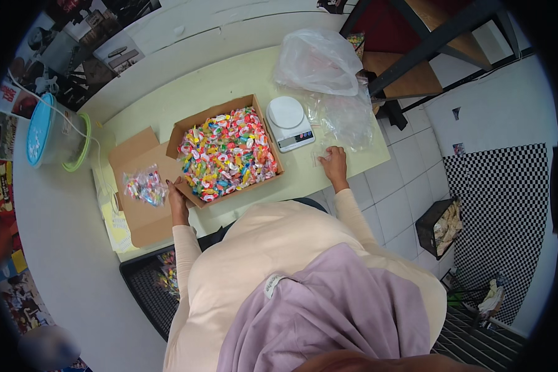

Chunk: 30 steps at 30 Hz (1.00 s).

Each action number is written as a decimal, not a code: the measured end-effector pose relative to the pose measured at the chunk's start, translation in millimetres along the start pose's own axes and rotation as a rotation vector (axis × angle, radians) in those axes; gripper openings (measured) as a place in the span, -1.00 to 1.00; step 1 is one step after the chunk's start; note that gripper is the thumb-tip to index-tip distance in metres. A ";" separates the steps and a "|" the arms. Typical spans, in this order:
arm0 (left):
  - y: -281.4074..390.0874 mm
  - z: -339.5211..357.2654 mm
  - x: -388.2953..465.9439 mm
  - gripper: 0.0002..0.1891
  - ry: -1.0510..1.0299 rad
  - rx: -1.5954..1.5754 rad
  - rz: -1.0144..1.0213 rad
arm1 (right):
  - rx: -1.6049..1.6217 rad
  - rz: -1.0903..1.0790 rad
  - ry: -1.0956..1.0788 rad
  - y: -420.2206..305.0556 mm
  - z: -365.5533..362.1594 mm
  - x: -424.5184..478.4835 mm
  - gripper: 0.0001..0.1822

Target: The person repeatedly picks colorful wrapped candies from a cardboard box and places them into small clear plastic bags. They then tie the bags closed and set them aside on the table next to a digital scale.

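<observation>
An open cardboard box (272, 156) full of wrapped candies (228, 149) stands on the pale table. My left hand (177, 201) is at its near left corner, touching the cardboard; whether the fingers grip it is hard to tell. Just left of that hand, a clear bag of candies (146, 186) lies on the box's flat cardboard lid (144, 228). My right hand (335, 165) is at the table's near right, its fingers curled on a small clear plastic bag (317, 158). A white digital kitchen scale (286, 114) sits between the box and the bags at the right.
Behind my right hand lie a large translucent plastic bag (318, 60) and clear bags (348, 121). Lidded plastic tubs (58, 132) and a white cable (97, 149) are at the left. A black crate (144, 283) holding candy bags is below the table's left edge. Wooden steps (400, 76) stand at right.
</observation>
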<state>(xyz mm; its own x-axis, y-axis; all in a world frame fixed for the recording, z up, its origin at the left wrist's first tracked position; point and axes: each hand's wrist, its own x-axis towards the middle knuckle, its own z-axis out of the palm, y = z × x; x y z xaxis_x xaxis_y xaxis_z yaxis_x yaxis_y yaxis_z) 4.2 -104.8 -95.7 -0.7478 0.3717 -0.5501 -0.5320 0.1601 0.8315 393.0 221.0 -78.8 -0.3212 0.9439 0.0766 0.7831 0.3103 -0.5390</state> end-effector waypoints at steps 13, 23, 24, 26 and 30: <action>58.7 -21.4 -39.7 -0.51 0.251 0.202 0.448 | 0.014 0.021 -0.023 3.5 7.8 15.0 -0.80; 84.3 79.5 -90.8 -0.76 -0.037 0.495 0.796 | 0.039 -0.043 0.164 -36.4 -17.4 28.1 -0.89; 76.3 88.8 -92.7 -0.76 -0.091 0.509 0.832 | 0.116 -0.062 0.196 -46.1 -22.6 33.7 -0.89; 65.3 109.1 -102.4 -0.74 -0.219 0.512 0.818 | 0.357 -0.017 0.035 -82.8 -38.3 38.2 -0.89; 81.3 143.9 -134.2 -0.63 -0.399 0.654 0.928 | 0.503 -0.390 -0.230 -142.4 -42.3 23.5 -0.89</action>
<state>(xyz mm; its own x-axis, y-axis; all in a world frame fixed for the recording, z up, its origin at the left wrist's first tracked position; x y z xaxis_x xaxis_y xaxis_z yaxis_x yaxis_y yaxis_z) 118.5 -10.1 57.0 -0.5021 0.8292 0.2457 0.5325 0.0725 0.8433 296.4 203.7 35.2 -0.6791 0.7079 0.1941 0.2613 0.4802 -0.8374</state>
